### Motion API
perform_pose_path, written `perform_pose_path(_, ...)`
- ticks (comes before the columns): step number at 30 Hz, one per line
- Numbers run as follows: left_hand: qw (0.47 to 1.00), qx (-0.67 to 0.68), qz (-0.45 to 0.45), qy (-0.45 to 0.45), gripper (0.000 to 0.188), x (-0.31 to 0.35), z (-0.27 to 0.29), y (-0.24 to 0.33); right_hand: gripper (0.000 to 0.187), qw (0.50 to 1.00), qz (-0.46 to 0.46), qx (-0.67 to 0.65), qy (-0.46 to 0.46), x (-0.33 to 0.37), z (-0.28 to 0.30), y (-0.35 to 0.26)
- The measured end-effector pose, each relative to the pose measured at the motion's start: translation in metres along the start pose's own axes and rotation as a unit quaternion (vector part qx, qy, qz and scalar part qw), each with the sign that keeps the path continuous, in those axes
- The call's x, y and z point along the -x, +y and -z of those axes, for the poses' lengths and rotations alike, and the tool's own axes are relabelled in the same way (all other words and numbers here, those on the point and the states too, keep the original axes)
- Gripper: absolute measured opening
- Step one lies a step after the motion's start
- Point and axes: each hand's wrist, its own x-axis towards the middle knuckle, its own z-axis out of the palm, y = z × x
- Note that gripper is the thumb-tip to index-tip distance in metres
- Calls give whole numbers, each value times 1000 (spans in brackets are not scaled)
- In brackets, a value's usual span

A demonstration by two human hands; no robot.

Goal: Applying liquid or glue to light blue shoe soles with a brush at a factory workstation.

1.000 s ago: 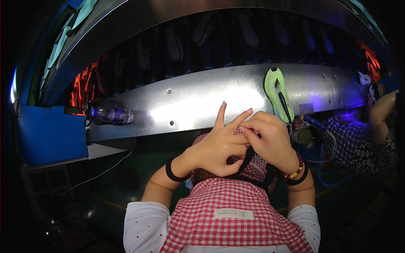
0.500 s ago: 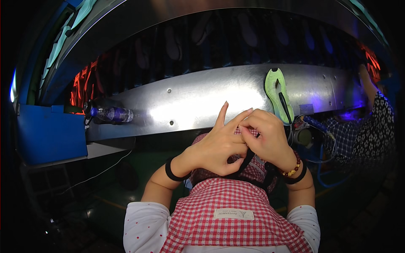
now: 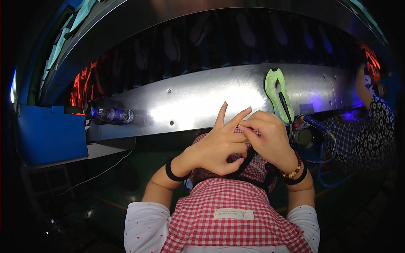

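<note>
Both my hands meet above my lap at the near edge of the metal shelf. My left hand has its index and middle fingers stretched out and apart, the others bent, with nothing in its grasp. My right hand presses thumb and forefinger together against my left hand's fingers. Whatever lies in that pinch, if anything, is too small to make out. Just beyond my right hand lies a light green shoe sole, with a slim black-handled tool resting in it, probably a brush.
The metal shelf runs across in front of me. On its left end a plastic bottle lies on its side, beside a blue box. Behind, dark soles stand in a row. At right are a co-worker's arm and a small round container.
My right hand has tilted slightly, its fingertips still against my left hand. My left hand is almost unmoved. At the far right the co-worker's arm has shifted.
</note>
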Motion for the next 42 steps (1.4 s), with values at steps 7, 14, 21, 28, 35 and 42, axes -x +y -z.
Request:
perform_pose_path(7,1000,-23,5,-9,5,-1,1,1,5,1000,16,9,19,-1,-4,0)
perform_pose_path(14,1000,-11,11,-3,6,0,3,1,6,999,11,-42,26,-4,-9,4)
perform_pose_path(21,1000,22,8,1,5,0,5,-1,6,996,-15,-89,19,-4,-7,5)
perform_pose_path(28,999,37,6,-4,6,1,4,-2,7,997,-33,-65,-6,-2,-3,5)
perform_pose_path(35,1000,23,3,-5,6,4,1,-2,6,999,-20,-33,-6,1,-5,1)
perform_pose_path(42,1000,10,7,-16,7,6,2,0,6,996,-34,-79,12,1,-6,-1)
